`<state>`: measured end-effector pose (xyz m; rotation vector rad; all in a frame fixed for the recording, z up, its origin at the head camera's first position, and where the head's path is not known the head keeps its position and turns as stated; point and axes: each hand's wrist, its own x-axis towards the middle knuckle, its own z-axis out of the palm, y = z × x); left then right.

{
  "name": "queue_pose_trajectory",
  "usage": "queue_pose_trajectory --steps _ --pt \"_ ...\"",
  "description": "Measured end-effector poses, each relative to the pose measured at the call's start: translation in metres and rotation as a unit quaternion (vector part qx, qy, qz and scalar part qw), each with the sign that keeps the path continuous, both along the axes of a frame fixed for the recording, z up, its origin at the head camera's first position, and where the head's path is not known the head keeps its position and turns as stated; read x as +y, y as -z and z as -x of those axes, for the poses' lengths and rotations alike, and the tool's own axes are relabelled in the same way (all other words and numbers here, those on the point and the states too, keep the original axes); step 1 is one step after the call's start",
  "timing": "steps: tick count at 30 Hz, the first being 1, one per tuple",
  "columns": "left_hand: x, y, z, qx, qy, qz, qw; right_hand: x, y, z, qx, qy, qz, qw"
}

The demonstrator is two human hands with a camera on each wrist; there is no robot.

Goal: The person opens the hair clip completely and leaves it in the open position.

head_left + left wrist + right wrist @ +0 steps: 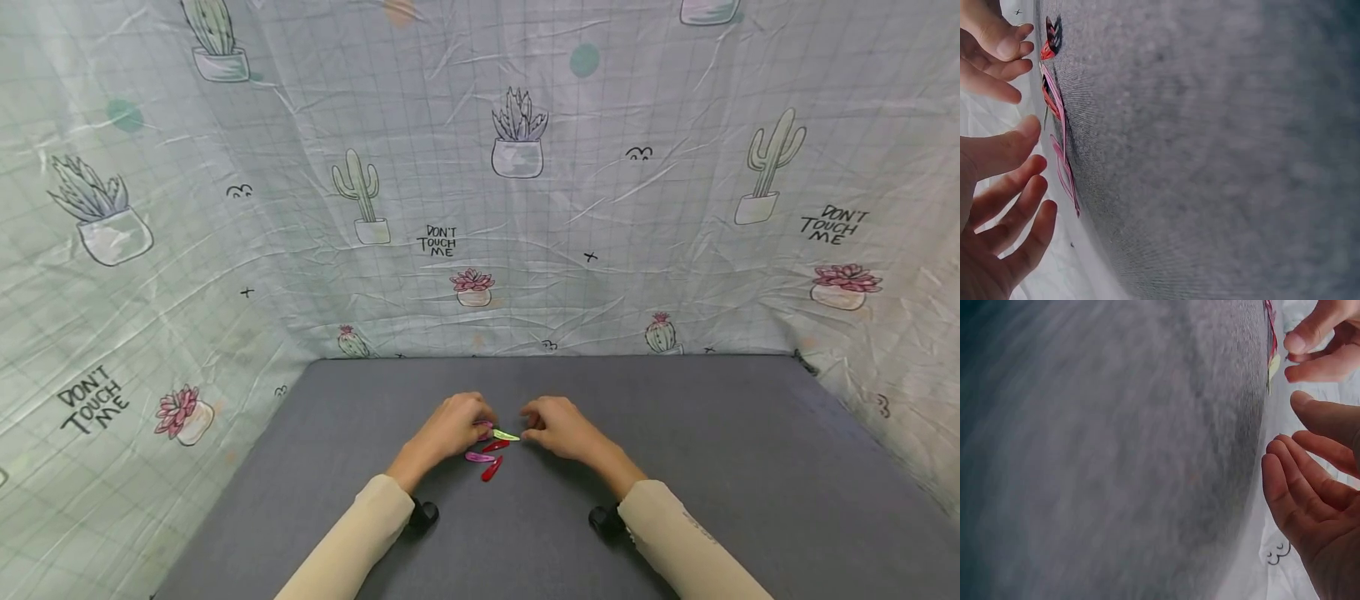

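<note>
A small cluster of snap hair clips lies on the grey table between my hands. In the head view I make out a yellow-green clip (pixel 506 435), two red clips (pixel 492 469) and a pink clip (pixel 480 457); another pink clip (pixel 485 429) is partly covered by left fingers. My left hand (pixel 453 421) hovers over the cluster's left side, thumb and fingers apart, holding nothing. Just right of the yellow-green clip is my right hand (pixel 562 425), its fingers loosely bent around nothing. The right wrist view shows that hand (pixel 1319 500) with a gap between thumb and fingers.
The grey tabletop (pixel 720 467) stretches out to both sides. Behind it and at the sides hangs a pale sheet (pixel 585 200) printed with cacti and lettering. A dark wrist mount (pixel 423 517) shows under the left sleeve, another (pixel 603 521) under the right.
</note>
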<state>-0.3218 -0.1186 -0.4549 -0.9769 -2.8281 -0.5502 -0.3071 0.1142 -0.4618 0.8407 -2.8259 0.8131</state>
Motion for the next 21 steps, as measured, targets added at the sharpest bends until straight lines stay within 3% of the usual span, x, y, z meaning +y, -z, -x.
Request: queue_pose_trajectory --steps 6,11,21 --pt "0.006 0.001 0.004 0.024 0.019 0.025 0.9992 -0.011 0.001 0.002 -0.026 0.006 -0.005 0.9996" --pt "0.011 -0.002 0.005 0.016 0.025 0.038 0.9988 -0.018 -0.002 0.002 -0.045 0.001 -0.003 0.9990" --pt "0.011 -0.002 0.005 0.016 0.020 0.051 0.9983 -0.023 -0.006 0.003 -0.034 0.003 -0.012 0.9993"
